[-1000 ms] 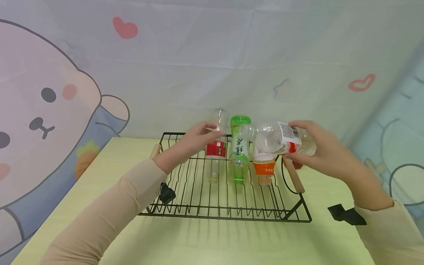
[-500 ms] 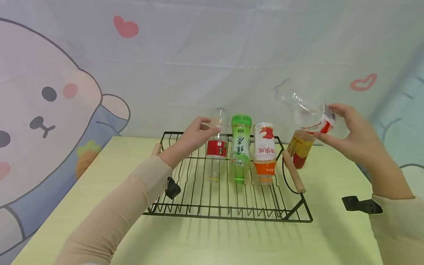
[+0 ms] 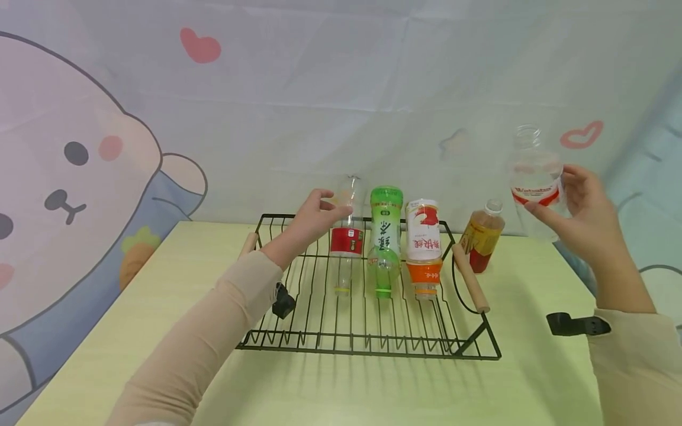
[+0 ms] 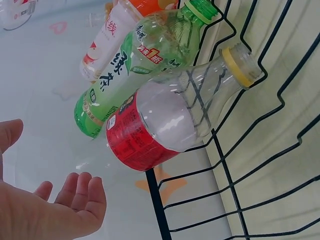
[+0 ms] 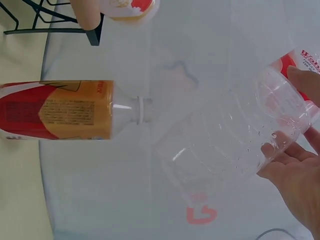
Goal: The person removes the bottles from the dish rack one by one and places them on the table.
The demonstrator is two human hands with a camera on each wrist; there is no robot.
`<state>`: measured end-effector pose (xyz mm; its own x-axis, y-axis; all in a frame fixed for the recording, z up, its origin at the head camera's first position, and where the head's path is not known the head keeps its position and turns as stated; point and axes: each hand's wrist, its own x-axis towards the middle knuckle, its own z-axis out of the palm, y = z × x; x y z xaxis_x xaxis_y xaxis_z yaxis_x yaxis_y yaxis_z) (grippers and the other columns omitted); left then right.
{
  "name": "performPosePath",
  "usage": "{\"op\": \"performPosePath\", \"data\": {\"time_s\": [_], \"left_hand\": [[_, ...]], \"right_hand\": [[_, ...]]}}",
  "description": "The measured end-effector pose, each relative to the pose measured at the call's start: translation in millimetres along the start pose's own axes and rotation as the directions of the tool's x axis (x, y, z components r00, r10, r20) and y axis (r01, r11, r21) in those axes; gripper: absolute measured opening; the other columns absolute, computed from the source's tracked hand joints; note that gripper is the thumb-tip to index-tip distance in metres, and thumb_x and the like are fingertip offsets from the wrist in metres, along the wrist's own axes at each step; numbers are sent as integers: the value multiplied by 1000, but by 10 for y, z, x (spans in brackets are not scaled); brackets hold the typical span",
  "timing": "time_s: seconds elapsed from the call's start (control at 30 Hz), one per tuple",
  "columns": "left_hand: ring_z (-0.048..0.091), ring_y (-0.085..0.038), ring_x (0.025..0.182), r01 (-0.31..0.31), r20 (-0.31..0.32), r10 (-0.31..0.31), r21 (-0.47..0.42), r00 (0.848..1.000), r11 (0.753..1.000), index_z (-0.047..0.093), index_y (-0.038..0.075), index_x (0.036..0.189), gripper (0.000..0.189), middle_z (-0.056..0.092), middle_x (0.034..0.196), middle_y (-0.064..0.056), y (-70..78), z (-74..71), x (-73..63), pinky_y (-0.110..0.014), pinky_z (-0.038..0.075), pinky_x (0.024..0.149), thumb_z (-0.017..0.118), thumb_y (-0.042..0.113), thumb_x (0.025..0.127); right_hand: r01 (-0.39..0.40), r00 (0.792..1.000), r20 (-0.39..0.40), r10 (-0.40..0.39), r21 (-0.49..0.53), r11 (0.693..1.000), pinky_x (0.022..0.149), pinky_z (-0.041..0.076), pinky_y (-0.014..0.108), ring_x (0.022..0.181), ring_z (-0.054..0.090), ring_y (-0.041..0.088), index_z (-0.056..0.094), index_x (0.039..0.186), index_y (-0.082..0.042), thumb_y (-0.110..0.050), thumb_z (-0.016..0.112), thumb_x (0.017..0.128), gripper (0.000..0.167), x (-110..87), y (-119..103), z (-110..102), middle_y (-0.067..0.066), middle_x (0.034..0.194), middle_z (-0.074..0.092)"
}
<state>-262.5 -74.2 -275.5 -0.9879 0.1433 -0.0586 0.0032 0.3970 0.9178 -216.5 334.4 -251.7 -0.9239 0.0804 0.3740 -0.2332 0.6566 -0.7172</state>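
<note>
My right hand (image 3: 588, 219) grips a clear plastic bottle (image 3: 535, 165) with a red and white label, held upright in the air at the right, its mouth up. Drops cling inside this bottle (image 5: 225, 135) in the right wrist view. Beside the clear red-labelled bottle (image 3: 347, 241) hovers my left hand (image 3: 309, 222); in the left wrist view that hand (image 4: 55, 210) has loosely bent fingers and stands apart from the bottle. Three bottles lie neck toward me on the black wire rack (image 3: 367, 353): the red-labelled one, a green tea bottle (image 3: 386, 228) and a white and orange bottle (image 3: 424, 236).
An uncapped bottle with a yellow and red label (image 3: 483, 234) stands on the table (image 3: 373, 393), just right of the rack's wooden handle (image 3: 471, 278). A second wooden handle (image 3: 248, 244) is at the rack's left. A printed cloth (image 3: 298, 106) hangs behind.
My right hand has carried the clear bottle rightward from above the rack and turned it from lying sideways to upright. The yellow and red bottle has come into full sight. My left hand has barely moved.
</note>
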Motion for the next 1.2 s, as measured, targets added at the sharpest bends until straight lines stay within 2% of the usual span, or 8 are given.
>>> {"op": "performPosePath", "data": {"time_s": [0.1,0.27,0.57,0.67,0.87,1.2], "left_hand": [[48,-30,120,11,-8,-11,-1,1000,1000,27,12,147,71,44,137,-11,-21,20,21,-51,39,103,63,38,92],[47,-30,121,39,-12,-39,10,999,999,26,12,147,72,42,138,-12,-69,56,55,-49,39,103,64,36,91],[48,-30,119,22,-21,-22,-6,1000,1000,26,11,146,71,43,136,-14,-149,115,81,-49,40,102,64,36,91],[48,-30,119,29,-23,-29,-7,999,1000,27,11,146,70,43,136,-14,-165,136,89,-49,40,102,63,35,92],[47,-31,121,42,-28,-42,3,999,999,26,12,146,71,42,139,-14,-182,160,117,-49,40,102,64,35,91],[45,-31,123,46,-21,-46,-1,999,999,23,11,148,74,37,142,-15,-228,198,147,-49,40,103,65,31,90]], "right_hand": [[-33,999,-32,33,18,999,115,20,44,147,16,26,15,152,-25,-32,65,91,79,44,97,18,14,156,23],[-78,995,-58,82,68,995,116,21,38,146,21,25,14,152,-22,-30,64,92,79,104,314,47,16,155,25],[-163,984,-46,170,129,978,107,31,15,145,25,19,7,153,-18,-30,61,93,81,136,661,128,12,157,21],[-185,980,-42,194,154,971,110,28,18,145,23,20,5,153,-15,-29,60,94,82,137,747,167,14,157,19],[-268,961,-25,277,188,945,117,19,34,148,12,26,-3,153,-12,-35,58,94,88,142,886,236,17,159,9],[-346,934,-15,356,198,917,116,20,46,146,13,35,-4,154,-10,-41,59,92,93,156,1104,412,21,159,9]]}}
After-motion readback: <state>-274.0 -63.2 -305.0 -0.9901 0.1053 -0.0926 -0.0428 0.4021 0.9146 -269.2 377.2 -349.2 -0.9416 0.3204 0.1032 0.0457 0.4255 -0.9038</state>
